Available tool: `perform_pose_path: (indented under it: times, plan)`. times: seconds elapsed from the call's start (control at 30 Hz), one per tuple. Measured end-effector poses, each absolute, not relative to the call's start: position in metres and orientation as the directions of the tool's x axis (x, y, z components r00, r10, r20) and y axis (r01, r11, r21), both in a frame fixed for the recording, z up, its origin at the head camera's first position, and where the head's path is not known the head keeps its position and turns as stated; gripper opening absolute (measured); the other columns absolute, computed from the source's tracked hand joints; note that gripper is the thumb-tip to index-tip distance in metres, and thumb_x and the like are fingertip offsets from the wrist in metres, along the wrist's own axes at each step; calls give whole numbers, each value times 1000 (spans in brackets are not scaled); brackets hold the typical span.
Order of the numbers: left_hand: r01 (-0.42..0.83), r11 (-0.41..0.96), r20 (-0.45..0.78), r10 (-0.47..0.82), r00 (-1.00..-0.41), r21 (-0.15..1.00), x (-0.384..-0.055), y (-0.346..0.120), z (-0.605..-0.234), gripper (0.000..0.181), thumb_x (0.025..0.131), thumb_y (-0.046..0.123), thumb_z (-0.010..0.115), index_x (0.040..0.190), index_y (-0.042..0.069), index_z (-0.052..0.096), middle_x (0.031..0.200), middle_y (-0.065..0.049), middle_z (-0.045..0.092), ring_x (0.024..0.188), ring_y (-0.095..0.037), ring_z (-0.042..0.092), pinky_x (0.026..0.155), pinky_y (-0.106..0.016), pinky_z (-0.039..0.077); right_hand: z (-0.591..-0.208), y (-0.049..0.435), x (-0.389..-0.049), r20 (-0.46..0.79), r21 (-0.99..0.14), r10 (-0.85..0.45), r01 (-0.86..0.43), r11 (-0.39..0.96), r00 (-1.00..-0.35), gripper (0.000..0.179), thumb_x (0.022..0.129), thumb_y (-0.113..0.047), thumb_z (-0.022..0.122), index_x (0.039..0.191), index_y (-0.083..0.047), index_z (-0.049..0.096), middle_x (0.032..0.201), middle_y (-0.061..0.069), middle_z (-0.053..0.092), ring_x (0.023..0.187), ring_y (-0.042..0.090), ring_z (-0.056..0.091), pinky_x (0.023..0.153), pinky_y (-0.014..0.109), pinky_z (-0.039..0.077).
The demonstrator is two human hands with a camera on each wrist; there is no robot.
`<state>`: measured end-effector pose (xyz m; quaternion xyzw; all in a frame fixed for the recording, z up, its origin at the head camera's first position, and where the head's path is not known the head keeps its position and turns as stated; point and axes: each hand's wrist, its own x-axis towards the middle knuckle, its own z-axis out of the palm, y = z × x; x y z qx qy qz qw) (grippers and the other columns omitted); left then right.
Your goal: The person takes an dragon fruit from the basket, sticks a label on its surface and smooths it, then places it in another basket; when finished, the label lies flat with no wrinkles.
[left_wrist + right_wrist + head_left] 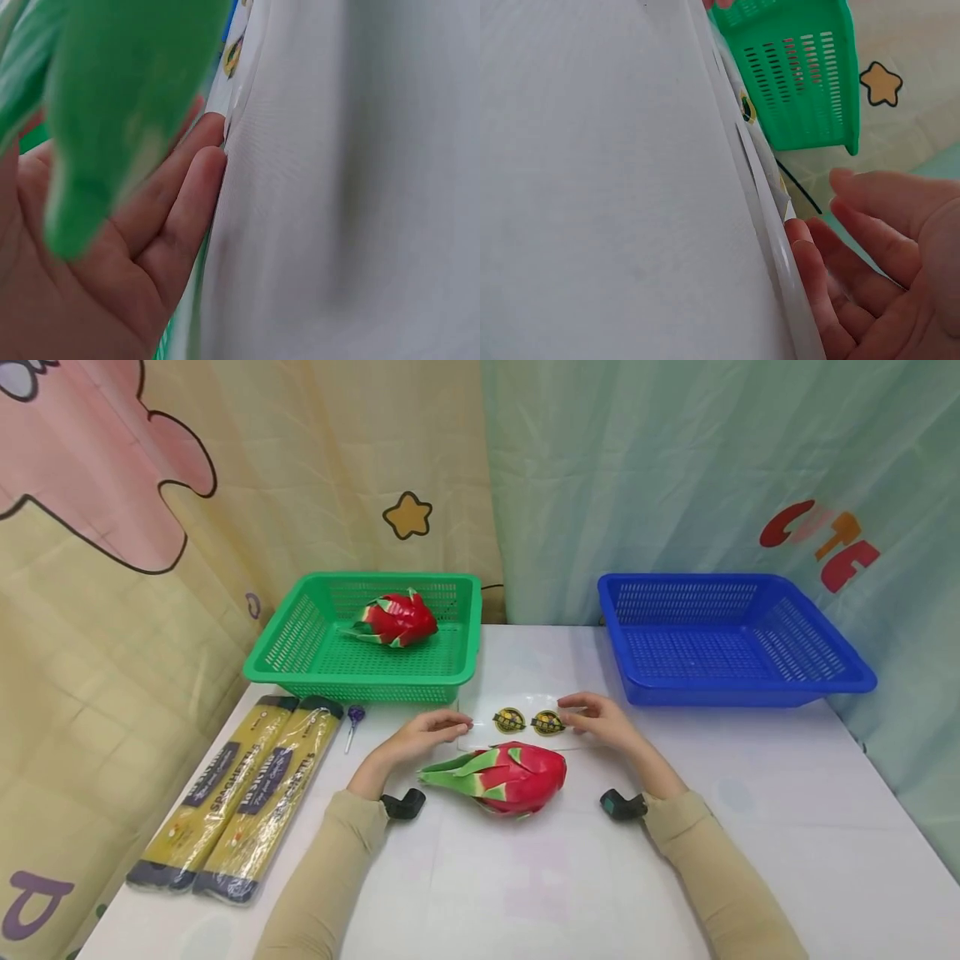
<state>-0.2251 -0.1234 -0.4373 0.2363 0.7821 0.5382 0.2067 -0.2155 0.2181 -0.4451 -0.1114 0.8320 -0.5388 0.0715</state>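
Note:
A flat clear plastic packet point(528, 702) with two round black-and-yellow stickers point(509, 720) lies on the white table. My left hand point(435, 728) is at its left end, fingers extended with the tips right at the edge. At the right end is my right hand point(600, 718), fingers loosely bent; the right wrist view shows its thumb apart from the fingers. Just in front of the packet, between my forearms, a red dragon fruit point(525, 777) lies on its side, green leaves pointing left. One green leaf point(127, 97) covers part of my left palm in the left wrist view.
A green basket point(360, 678) at the back left holds another dragon fruit point(401, 618). At the back right stands a blue basket point(738, 685). Two long spaghetti packs point(262, 793) lie on the left, with a purple lollipop point(356, 716) beside them. Curtains hang behind.

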Motion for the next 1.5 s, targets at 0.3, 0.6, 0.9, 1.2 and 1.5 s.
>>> perform_pose_path:
  times: [0.3,0.6,0.9,1.2,1.5]
  plan:
    - [152,375,-96,566,-819,914,-222,-122,-444,35,95,26,57,123,5,59,121,-9,59,116,-25,52,98,-42,41,-457,216,-215,35,-863,-258,-159,480,-966,33,88,-12,66,116,5,62,112,20,64,93,26,61,70,23,49]
    - [158,367,-85,564,-821,917,-219,-122,-443,35,95,24,57,123,4,58,122,-11,58,115,-26,53,98,-43,40,-456,211,-211,83,-846,-245,-198,495,-966,23,84,-7,68,106,1,67,95,13,68,83,19,62,70,23,49]
    - [181,391,-73,554,-830,902,-219,-121,-440,34,95,26,57,120,4,61,117,-9,61,113,-24,54,96,-40,42,-444,211,-210,91,-846,-201,-182,501,-975,18,84,-10,70,97,2,66,87,11,66,80,19,58,71,31,47]
    - [390,384,53,652,-756,837,-197,-106,-404,52,82,34,73,124,8,58,123,-7,57,116,-26,49,95,-43,42,-406,219,-196,103,-849,-281,-232,476,-954,13,83,-15,72,89,-5,67,89,6,66,84,21,61,72,27,51]
    - [602,354,130,779,-614,716,-165,-72,-383,71,66,41,84,125,19,50,121,8,51,111,-7,46,81,-25,50,-383,218,-181,75,-923,-409,-218,316,-910,14,86,-9,68,95,0,62,89,10,64,79,19,63,73,33,53]
